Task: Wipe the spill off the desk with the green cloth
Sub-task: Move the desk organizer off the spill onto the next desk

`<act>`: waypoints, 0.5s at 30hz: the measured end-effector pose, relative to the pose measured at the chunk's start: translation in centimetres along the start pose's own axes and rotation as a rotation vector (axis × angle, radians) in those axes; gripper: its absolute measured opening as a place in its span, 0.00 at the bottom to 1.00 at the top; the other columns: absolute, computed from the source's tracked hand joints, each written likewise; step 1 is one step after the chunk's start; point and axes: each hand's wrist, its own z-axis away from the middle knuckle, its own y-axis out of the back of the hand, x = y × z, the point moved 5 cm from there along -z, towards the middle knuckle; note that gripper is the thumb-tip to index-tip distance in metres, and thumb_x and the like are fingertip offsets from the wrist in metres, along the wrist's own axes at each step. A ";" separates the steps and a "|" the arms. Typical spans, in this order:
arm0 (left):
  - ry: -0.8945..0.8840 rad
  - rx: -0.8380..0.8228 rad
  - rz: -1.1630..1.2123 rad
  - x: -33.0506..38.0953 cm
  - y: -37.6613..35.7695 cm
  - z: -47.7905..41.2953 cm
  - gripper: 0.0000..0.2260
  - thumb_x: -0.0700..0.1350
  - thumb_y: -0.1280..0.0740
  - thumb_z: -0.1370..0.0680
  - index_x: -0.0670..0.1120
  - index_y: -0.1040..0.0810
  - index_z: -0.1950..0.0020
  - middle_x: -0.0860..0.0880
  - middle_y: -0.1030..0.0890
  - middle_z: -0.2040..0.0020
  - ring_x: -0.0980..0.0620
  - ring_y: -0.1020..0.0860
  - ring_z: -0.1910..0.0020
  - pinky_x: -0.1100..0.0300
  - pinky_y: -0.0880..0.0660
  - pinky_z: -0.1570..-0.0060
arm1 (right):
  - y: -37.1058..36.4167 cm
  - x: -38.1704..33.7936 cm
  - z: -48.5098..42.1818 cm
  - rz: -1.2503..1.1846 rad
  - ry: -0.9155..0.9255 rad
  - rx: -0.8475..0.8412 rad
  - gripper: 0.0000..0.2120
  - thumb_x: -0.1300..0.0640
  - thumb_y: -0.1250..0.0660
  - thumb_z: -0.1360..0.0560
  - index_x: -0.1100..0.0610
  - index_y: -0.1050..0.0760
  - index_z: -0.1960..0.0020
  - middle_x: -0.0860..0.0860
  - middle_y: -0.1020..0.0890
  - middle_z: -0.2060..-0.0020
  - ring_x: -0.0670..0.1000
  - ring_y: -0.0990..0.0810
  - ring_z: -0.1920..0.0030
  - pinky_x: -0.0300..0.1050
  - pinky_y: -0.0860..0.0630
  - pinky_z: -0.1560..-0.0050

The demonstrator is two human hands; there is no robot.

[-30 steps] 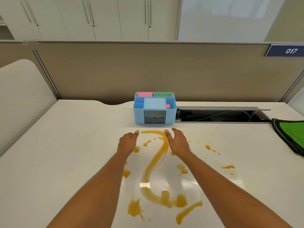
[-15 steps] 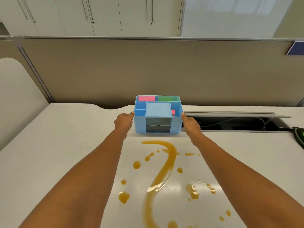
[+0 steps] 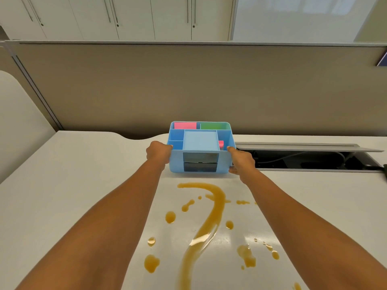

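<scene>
Both hands, left hand [image 3: 158,152] and right hand [image 3: 241,161], clamp the blue organizer's [image 3: 200,150] sides near the desk's [image 3: 62,174] back edge, likely clearing room by the spill [image 3: 209,216]; green cloth out of view.

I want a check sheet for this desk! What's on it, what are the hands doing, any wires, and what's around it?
Surface: white desk, wet with spill, otherwise bare.
Job's things: orange-brown spill, one long streak plus scattered drops, unwiped. Green cloth: only a dark sliver at the right edge, which may be it.
Clutter: blue organizer just behind the spill, with pink and green items in its back compartments.
Grippers: left hand and right hand grip the organizer's two sides; neither holds a cloth.
Cables: cable inside the open desk slot.
Surroundings: beige partition, white cabinets behind it.
</scene>
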 end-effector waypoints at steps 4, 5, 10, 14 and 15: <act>-0.012 0.033 -0.035 0.2 0.0 -0.5 0.11 0.42 0.34 0.24 0.43 0.34 0.64 0.42 0.27 0.54 0.47 0.26 0.55 0.56 0.23 0.49 | 0.1 0.0 -0.2 -0.055 -0.031 0.024 0.21 0.50 0.39 0.23 0.60 0.34 0.35 0.60 0.25 0.40 0.58 0.25 0.40 0.50 0.23 0.43; -0.027 0.044 -0.059 0.3 0.0 -0.6 0.14 0.42 0.34 0.24 0.44 0.36 0.67 0.42 0.26 0.54 0.47 0.25 0.56 0.57 0.24 0.51 | 0.1 -0.1 -0.2 -0.065 -0.033 0.028 0.20 0.51 0.39 0.23 0.60 0.34 0.35 0.60 0.25 0.40 0.58 0.25 0.40 0.50 0.23 0.44; -0.123 0.086 -0.154 0.7 -0.1 -0.5 0.06 0.41 0.36 0.23 0.40 0.31 0.58 0.41 0.26 0.55 0.47 0.26 0.57 0.59 0.29 0.57 | 0.2 -0.7 0.1 -0.055 0.000 0.053 0.18 0.53 0.40 0.22 0.61 0.33 0.36 0.60 0.25 0.40 0.59 0.24 0.40 0.51 0.21 0.46; -0.171 0.104 -0.154 0.8 0.1 -0.1 0.05 0.41 0.36 0.23 0.40 0.30 0.55 0.41 0.26 0.55 0.47 0.26 0.56 0.58 0.28 0.57 | 0.2 -0.7 0.6 -0.077 0.001 0.049 0.17 0.55 0.40 0.22 0.61 0.33 0.36 0.60 0.25 0.40 0.60 0.25 0.39 0.53 0.21 0.46; -0.180 0.108 -0.150 0.9 0.3 0.0 0.05 0.41 0.36 0.23 0.40 0.30 0.55 0.42 0.26 0.56 0.47 0.26 0.56 0.58 0.28 0.56 | 0.2 -0.8 0.8 -0.081 -0.002 0.047 0.17 0.55 0.39 0.22 0.61 0.33 0.36 0.60 0.25 0.40 0.60 0.25 0.39 0.53 0.21 0.46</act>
